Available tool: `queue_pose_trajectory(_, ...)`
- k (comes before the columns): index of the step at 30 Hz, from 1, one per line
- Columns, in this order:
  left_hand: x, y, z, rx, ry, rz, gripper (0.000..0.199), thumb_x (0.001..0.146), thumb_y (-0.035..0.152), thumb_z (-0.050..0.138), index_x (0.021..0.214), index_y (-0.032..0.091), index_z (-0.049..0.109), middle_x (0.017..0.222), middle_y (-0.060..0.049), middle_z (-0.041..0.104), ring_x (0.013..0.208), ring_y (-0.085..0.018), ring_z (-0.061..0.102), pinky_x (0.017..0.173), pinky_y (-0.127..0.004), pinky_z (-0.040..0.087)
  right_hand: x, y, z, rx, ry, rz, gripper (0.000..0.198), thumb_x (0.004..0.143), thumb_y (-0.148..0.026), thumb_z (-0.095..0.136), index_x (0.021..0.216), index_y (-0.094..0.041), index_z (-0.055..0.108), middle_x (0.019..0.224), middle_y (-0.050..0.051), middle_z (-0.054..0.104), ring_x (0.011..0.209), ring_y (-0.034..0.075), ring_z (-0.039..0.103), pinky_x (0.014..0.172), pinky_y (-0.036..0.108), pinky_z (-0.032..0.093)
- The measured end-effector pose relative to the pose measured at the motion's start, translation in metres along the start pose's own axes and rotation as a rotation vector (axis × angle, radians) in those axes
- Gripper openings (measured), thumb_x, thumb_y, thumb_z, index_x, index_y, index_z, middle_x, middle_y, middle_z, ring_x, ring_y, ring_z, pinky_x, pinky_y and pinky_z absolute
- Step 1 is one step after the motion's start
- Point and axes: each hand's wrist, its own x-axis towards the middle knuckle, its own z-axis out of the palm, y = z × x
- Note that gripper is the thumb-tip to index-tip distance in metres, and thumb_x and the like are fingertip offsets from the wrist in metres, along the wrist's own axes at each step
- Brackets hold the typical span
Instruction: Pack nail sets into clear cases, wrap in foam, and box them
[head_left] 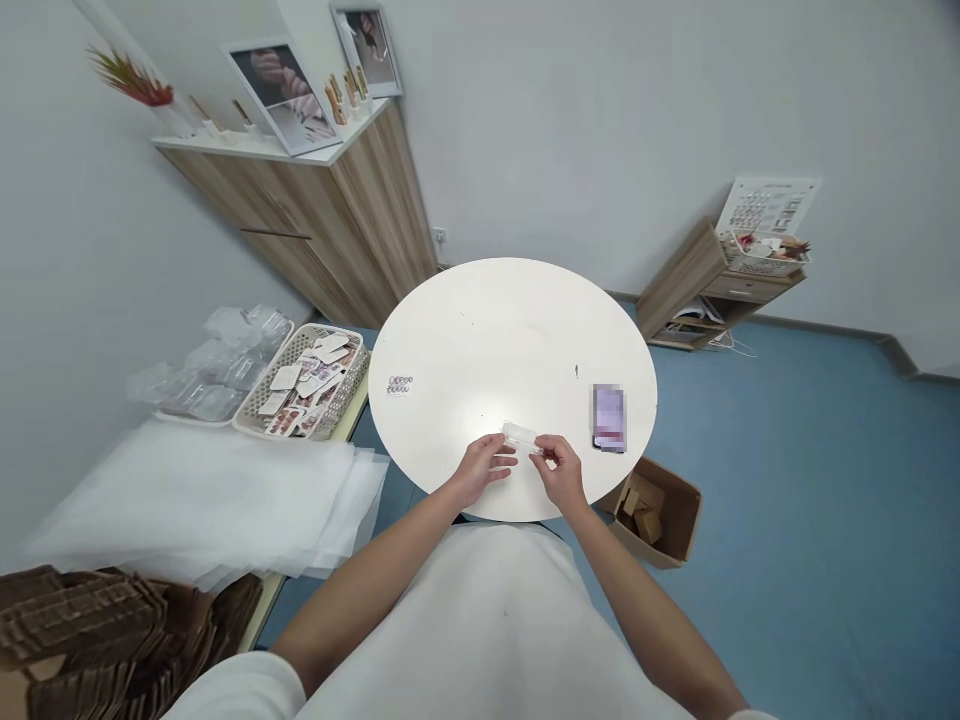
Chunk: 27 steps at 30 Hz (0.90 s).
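A small, clear plastic case (520, 436) is held between both hands, just above the near part of the round white table (495, 330). My left hand (480, 470) grips its left end with thumb and forefinger, the other fingers loosely stretched out. At the opposite end, the thumb and fingers of my right hand (561, 473) pinch the case. Whether anything lies inside it is too small to tell. Toward the table's left edge lies a small set of rounded pieces in two rows (400, 385). A tiny dark item (577, 371) rests on the right side.
A phone (609, 418) with a blurred screen lies at the table's right. Left of the table stand a basket of cards (355, 375), clear packaging (217, 365) and white sheets (217, 490). An open carton (686, 510) sits on the floor, lower right. Behind is a wooden cabinet (360, 210).
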Motion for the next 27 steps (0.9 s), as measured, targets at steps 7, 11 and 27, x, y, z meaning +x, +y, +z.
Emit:
queue_pose_trajectory(7,0.014,0.004,-0.006,0.045,0.033,0.027,0.04,0.066,0.043,0.063,0.096,0.018,0.057,0.088,-0.007,0.062,0.072,-0.013,0.061,0.075,-0.031,0.046,0.008,0.007,-0.011,-0.271,-0.185,-0.183,0.028,0.069,-0.03,0.059,0.096,-0.026,0.056,0.118,0.01,0.044,0.099,0.025,0.05,0.083,0.045,0.043)
queue_pose_trajectory(11,0.016,0.009,-0.02,0.131,-0.027,0.038,0.042,0.066,0.041,0.063,0.1,0.017,0.057,0.087,-0.008,0.063,0.074,-0.015,0.061,0.077,-0.032,0.045,0.021,-0.003,-0.016,-0.365,-0.319,-0.226,0.048,0.061,-0.032,0.067,0.105,-0.025,0.051,0.133,0.01,0.032,0.118,0.029,0.036,0.091,0.047,0.037)
queue_pose_trajectory(27,0.018,0.034,-0.048,0.488,-0.295,0.269,0.086,0.049,0.024,0.076,0.125,0.025,0.037,0.091,-0.003,0.056,0.077,-0.015,0.056,0.073,-0.033,0.045,0.03,-0.032,0.002,-0.248,-0.392,-0.171,0.038,0.054,-0.018,0.064,0.091,-0.022,0.053,0.122,0.01,0.049,0.111,0.024,0.047,0.091,0.039,0.038)
